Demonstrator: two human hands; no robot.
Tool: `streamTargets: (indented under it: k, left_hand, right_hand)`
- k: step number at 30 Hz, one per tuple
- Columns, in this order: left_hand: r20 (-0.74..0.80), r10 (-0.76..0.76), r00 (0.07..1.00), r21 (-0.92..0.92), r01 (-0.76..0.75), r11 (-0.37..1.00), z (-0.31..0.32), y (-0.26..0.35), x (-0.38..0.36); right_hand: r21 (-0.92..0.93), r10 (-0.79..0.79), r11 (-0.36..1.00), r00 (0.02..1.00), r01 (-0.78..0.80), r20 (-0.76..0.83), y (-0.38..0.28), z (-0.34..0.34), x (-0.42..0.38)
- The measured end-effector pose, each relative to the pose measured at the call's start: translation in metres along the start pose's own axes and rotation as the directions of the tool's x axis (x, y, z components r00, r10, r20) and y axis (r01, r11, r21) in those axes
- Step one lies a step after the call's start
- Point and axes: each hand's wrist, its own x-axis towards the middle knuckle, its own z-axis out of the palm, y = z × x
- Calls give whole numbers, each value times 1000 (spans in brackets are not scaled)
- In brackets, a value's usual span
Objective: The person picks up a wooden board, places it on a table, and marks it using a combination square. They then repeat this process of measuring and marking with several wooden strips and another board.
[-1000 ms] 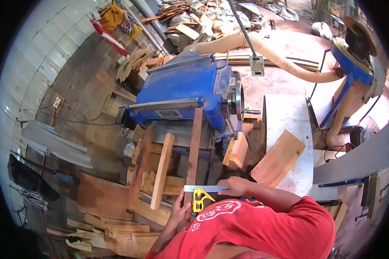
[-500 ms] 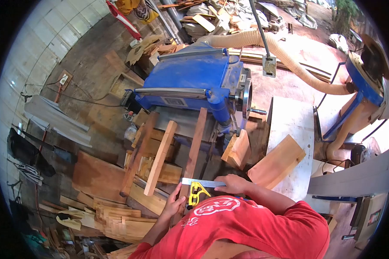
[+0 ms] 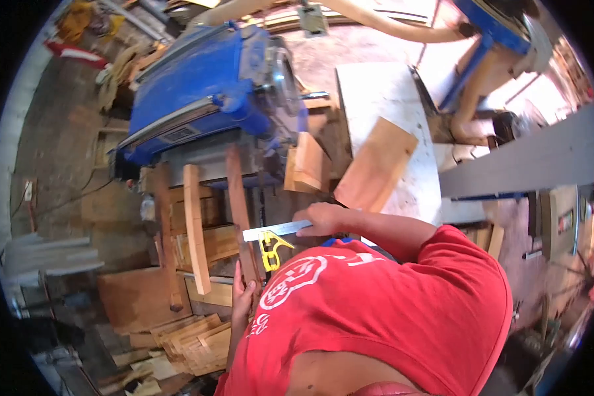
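Observation:
My right hand is closed on the blade end of a combination square with a yellow head. Its steel blade lies across a long reddish-brown wooden strip, and the yellow head hangs on the near side. Lower down, my left hand grips the edge of that strip, thumb on top and fingers along the left side. The strip's far end rests at the bed of a blue thickness planer. To its left lie a paler strip and another dark strip.
Right of the planer stand wooden blocks. A wide board rests on a white panel. Stacked offcuts are on the floor at lower left. A dust hose runs to a blue-framed collector.
The view has swung, so the scene sits further left and higher. My left hand has slid down the strip, away from the square's blade. My right hand still holds the square.

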Motion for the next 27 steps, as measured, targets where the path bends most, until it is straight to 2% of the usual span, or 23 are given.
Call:
streamTargets:
  k: [4, 7, 9, 11, 12, 14, 15, 18, 22, 23, 26, 27]
  left_hand:
    - [12, -85, 996, -55, 85, 995, -10, -13, -4]
    - [34, -97, 995, -26, 98, 995, -12, -12, -3]
    - [41, -109, 993, 14, 109, 994, -12, -10, -3]
    - [38, -138, 990, 5, 138, 990, -23, -21, -2]
    - [65, -169, 983, 5, 169, 986, -23, -23, -1]
    - [87, -169, 982, 7, 169, 986, -20, -24, -4]
    - [100, -161, 982, 21, 159, 987, -21, -26, -5]
    - [157, -141, 977, 57, 134, 989, -23, -37, -6]
    - [191, -166, 968, 76, 154, 985, -24, -46, -18]
    - [206, -180, 962, 70, 169, 983, -25, -50, -22]
    - [255, -186, 949, 45, 181, 982, -44, -83, -36]
    - [282, -198, 939, 7, 204, 979, -46, -91, -43]
  right_hand:
    - [63, 119, 991, 991, -116, -55, 24, 2, -21]
    - [151, 198, 972, 972, -179, -122, 51, 16, -33]
    - [151, 202, 972, 969, -180, -140, 68, 28, -40]
    - [170, 212, 970, 943, -172, -257, 79, 38, -50]
    - [175, 217, 968, 944, -177, -248, 83, 44, -53]
    - [180, 308, 947, 912, -266, -271, 91, 52, -64]
    - [252, 338, 930, 888, -267, -310, 89, 55, -72]
    - [212, 428, 902, 833, -375, -349, 100, 76, -92]
    - [307, 618, 786, 678, -536, -399, 111, 113, -131]
    - [308, 610, 789, 621, -531, -492, 128, 135, -144]
    - [381, 784, 608, 451, -697, -426, 111, 155, -182]
    - [391, 794, 590, 422, -706, -437, 115, 168, -197]
